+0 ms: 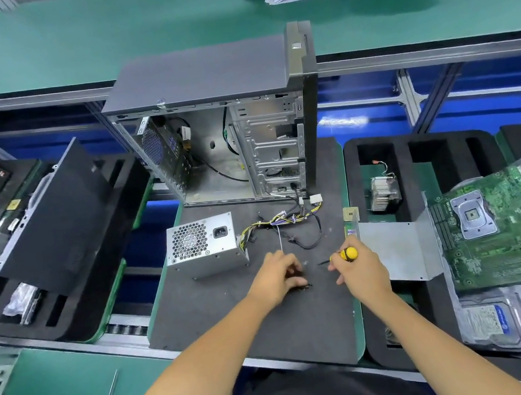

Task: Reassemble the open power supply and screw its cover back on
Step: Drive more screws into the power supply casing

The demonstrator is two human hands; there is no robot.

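Observation:
The silver power supply (205, 247) stands on the dark mat (239, 323), its fan grille and socket facing me, with a bundle of coloured cables (277, 220) trailing to the right. My left hand (278, 277) hovers low over the mat in front of it, fingers curled around small dark parts, probably screws. My right hand (360, 266) grips a screwdriver with a yellow and black handle (347, 254), its tip pointing left toward the left hand.
An open computer case (223, 134) stands behind the power supply. A grey metal plate (397, 249) and a green motherboard (497, 225) lie to the right, above a bagged hard drive (494, 326). Black foam trays (418, 155) flank the mat; a heatsink (383, 193) sits in one.

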